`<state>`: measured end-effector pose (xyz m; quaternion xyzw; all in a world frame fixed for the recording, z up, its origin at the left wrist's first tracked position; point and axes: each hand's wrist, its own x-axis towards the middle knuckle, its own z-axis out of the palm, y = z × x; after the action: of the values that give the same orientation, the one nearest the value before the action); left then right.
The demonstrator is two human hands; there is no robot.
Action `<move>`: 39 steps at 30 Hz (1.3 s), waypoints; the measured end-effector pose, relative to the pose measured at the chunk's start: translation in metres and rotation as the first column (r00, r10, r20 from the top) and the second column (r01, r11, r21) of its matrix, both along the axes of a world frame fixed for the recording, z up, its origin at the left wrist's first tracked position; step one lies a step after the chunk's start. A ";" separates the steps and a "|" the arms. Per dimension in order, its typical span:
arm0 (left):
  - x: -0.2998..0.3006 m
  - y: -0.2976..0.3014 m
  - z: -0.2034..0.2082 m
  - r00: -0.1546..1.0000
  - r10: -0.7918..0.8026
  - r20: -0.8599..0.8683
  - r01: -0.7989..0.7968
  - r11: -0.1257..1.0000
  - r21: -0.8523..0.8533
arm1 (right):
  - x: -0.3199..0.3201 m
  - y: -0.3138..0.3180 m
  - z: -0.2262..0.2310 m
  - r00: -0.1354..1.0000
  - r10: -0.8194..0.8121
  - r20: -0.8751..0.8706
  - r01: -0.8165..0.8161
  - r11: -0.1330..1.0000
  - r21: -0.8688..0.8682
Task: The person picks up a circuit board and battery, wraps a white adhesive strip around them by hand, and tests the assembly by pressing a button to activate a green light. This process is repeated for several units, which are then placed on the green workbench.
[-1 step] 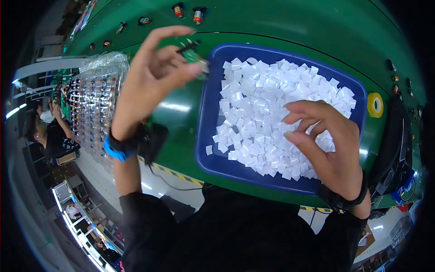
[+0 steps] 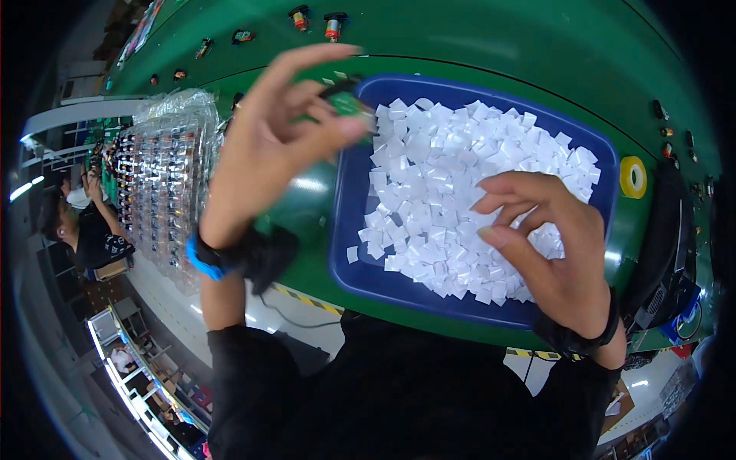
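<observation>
My left hand (image 2: pixel 264 153) is raised over the green table (image 2: pixel 307 207), near the left edge of a blue tray (image 2: pixel 343 253). Between its thumb and fingers is a small green circuit board (image 2: pixel 346 104) with a black part on it, slightly blurred. Many small white square pieces (image 2: pixel 437 192), shiny and film-like, lie heaped in the tray. Above the heap's right side hovers my right hand (image 2: pixel 563 238), thumb and forefinger curved with a gap between them. Nothing shows in that gap.
A yellow tape roll (image 2: pixel 625 178) lies right of the tray, beside a black bulky object (image 2: pixel 661 245). Small motor-like parts (image 2: pixel 333 29) are scattered along the far side. Clear plastic trays (image 2: pixel 165 180) holding many parts stand at left, with another person (image 2: pixel 100 238) beyond.
My left hand has moved right with the circuit board, closer to the tray's upper left corner. My right hand has hardly moved.
</observation>
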<state>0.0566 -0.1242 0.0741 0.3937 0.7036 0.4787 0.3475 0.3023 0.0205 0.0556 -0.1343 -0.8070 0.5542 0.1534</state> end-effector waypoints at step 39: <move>0.054 0.021 -0.036 0.809 -0.186 0.557 0.186 0.981 0.057 | -0.003 0.021 -0.001 0.998 -0.035 0.051 0.050 0.937 -0.345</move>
<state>0.1107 -0.1037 0.0378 0.3029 0.5291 0.5366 0.5834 0.2991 0.0413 0.0551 -0.1887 -0.6971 0.6809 0.1216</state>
